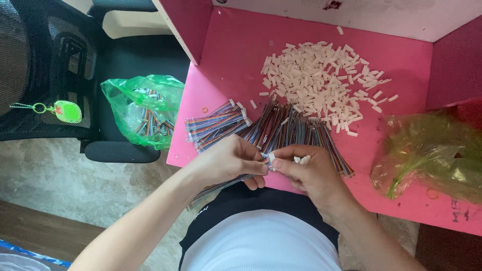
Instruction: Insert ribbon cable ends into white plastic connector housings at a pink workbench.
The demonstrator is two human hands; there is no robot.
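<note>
While the left hand (pixel 233 161) pinches a multicoloured ribbon cable (pixel 221 184) at the near edge of the pink desk (pixel 241 55), the right hand (pixel 309 170) grips a small white connector (pixel 271 157) at its tip; best keep the wire ends aligned, pressing squarely, with spare connectors (pixel 321 80) farther back on the desk

cable (pixel 221 184): rainbow ribbon strip, slanting down-left off the pink desk edge | connector (pixel 271 157): tiny white plug at the cable's upper end, pinched between fingertips
</note>
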